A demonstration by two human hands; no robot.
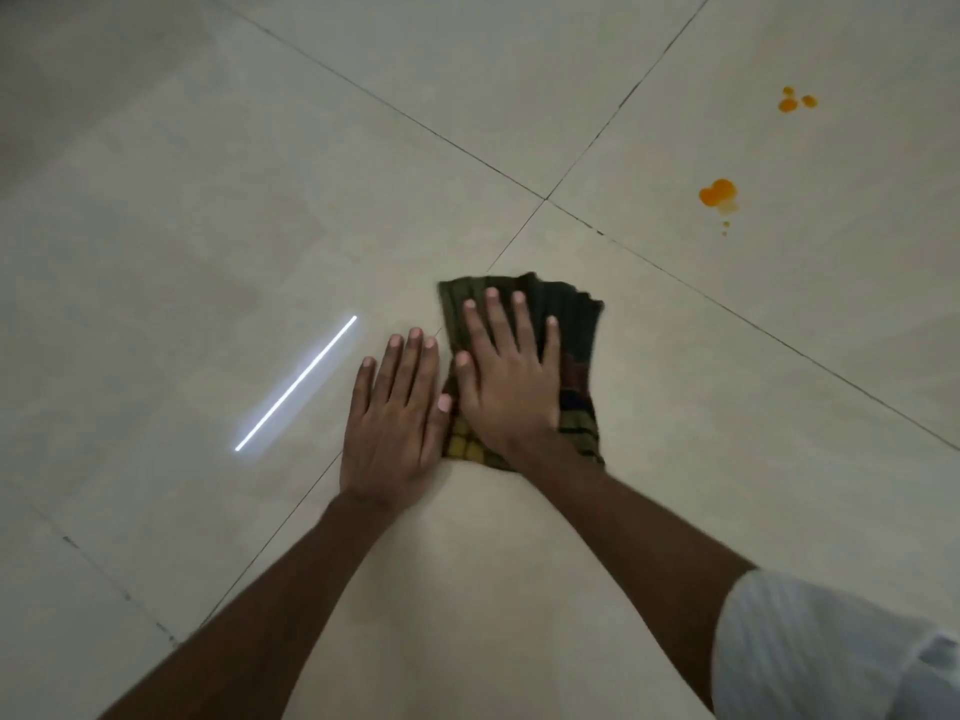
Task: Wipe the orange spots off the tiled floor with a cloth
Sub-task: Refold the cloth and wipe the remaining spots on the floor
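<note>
A dark green checked cloth lies flat on the pale tiled floor near the middle of the view. My right hand presses flat on top of it, fingers spread. My left hand rests flat on the bare tile right beside the cloth's left edge, its thumb touching the cloth. Two groups of orange spots sit far to the upper right: a larger blob with small drips below it, and a cluster of three small dots further away.
Dark grout lines cross the floor and meet at a junction above the cloth. A bright white reflection of a tube light streaks the tile left of my hands. My white sleeve fills the lower right corner.
</note>
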